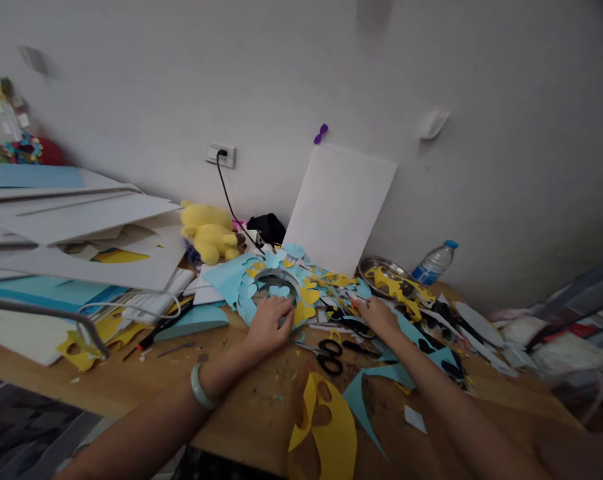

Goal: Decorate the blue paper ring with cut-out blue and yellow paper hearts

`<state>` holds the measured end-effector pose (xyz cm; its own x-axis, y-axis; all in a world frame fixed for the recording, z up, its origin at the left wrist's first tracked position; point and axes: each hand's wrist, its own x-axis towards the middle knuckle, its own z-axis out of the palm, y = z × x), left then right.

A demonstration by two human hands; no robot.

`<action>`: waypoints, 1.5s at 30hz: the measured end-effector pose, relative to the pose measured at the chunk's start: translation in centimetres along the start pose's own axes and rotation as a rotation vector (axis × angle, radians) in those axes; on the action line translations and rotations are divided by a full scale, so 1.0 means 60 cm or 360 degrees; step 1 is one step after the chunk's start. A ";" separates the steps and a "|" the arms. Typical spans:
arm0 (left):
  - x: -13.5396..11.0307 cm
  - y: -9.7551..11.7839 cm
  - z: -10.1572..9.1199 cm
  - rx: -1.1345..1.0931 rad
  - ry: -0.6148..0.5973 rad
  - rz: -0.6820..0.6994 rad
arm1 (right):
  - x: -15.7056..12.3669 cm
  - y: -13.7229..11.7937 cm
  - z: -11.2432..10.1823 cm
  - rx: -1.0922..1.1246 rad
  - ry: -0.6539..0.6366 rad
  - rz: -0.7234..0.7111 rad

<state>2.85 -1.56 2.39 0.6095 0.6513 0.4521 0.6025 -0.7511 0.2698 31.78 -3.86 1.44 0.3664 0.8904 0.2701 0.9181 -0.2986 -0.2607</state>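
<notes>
Spreading across the left end of the wooden table (261,407), a heap of white boards (76,217) gives way to a yellow plush toy (212,239) by the wall. Next comes the paper ring (248,293), dressed in blue and yellow cut-outs, lying mid-table. Being round, it points no particular way and has no true long axis, though from here it looks broadest left to right, its opening turned upward. The left hand (270,325) is clearly the nearer one, its curled fingers over the ring's near edge, so the ring lies just beyond them and leftward; I can't tell whether they grip anything. Between the hands rest the black-handled scissors (330,355), their blades aimed leftward. Farther right, the right hand (380,317) reaches among paper scraps (338,279), its fingers close together near an orange bit (354,303); whether they pinch it I can't say. From there the ring lies off to the left, apart, with scraps between. Beyond stand a metal bowl (365,268) and a tilted bottle (434,264).
</notes>
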 end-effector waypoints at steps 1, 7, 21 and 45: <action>0.003 0.000 -0.003 0.0018 -0.0004 -0.0040 | -0.005 -0.010 -0.005 -0.0008 0.0065 -0.0083; 0.015 -0.004 -0.014 0.0063 -0.0070 -0.0186 | -0.057 -0.107 -0.038 0.0093 0.0222 -0.0949; 0.013 -0.001 -0.008 -0.0013 -0.0197 -0.0171 | -0.117 -0.187 -0.017 0.0032 0.0447 -0.1517; 0.006 -0.001 -0.023 0.0063 0.0031 -0.0069 | -0.116 -0.176 0.019 -0.0175 0.0282 -0.1546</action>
<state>2.31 -1.44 3.72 0.5724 0.6805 0.4576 0.6482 -0.7172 0.2558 19.34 -6.49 1.25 -0.5432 0.7039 0.4577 0.8372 0.4950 0.2323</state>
